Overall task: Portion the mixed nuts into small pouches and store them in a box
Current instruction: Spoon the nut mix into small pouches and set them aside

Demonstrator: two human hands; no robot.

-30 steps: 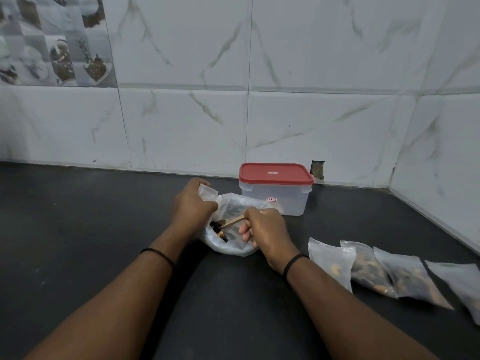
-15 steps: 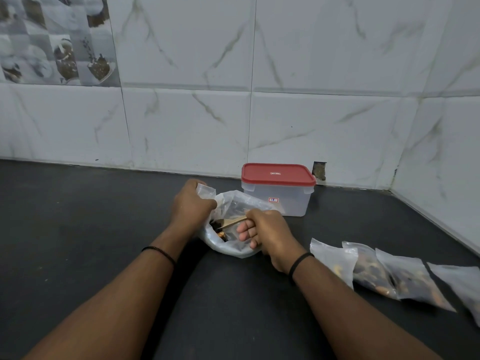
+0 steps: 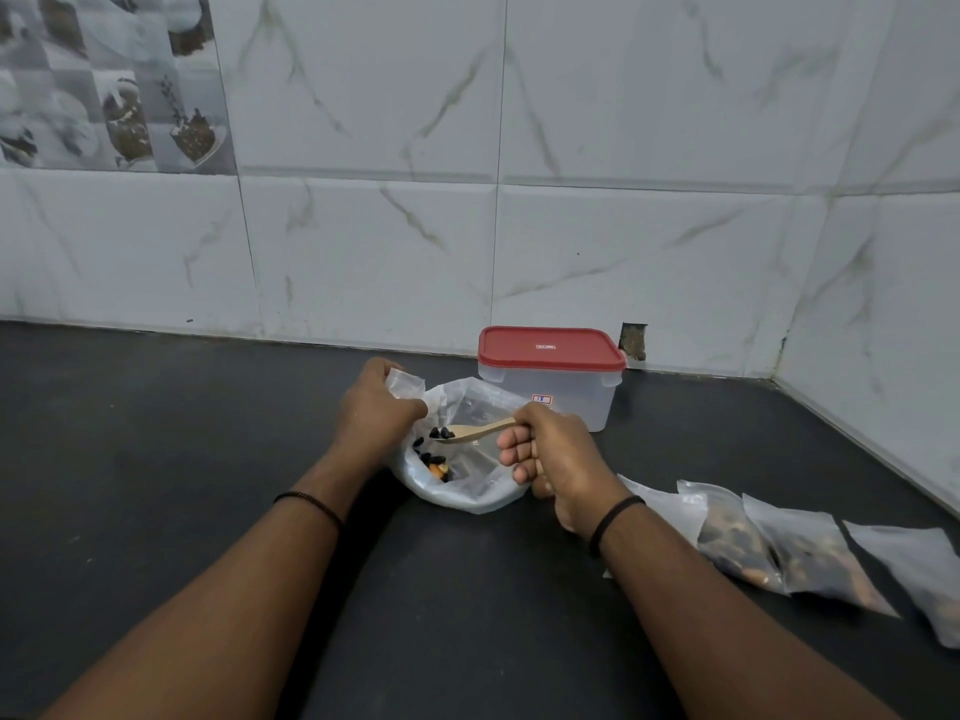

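On the dark tabletop a large clear plastic bag of mixed nuts sits open just in front of a translucent box with a red lid, which stands closed near the tiled wall. The left hand grips the bag's upper left edge, its fingers curled round a bunched fold of plastic and holding the mouth open. The right hand is closed round the handle of a small wooden spoon, fingers wrapped tightly and knuckles facing left. The spoon's bowl hangs over the bag's opening and carries a few dark pieces, probably raisins, though they are too small to tell for sure. More dark and orange-brown nuts lie at the bottom of the bag. To the right, well apart from the bag, a row of small clear pouches lies flat on the tabletop, overlapping one another; at least two show nuts inside, and the nearest one is partly hidden behind the right forearm. Each wrist wears a thin black band.
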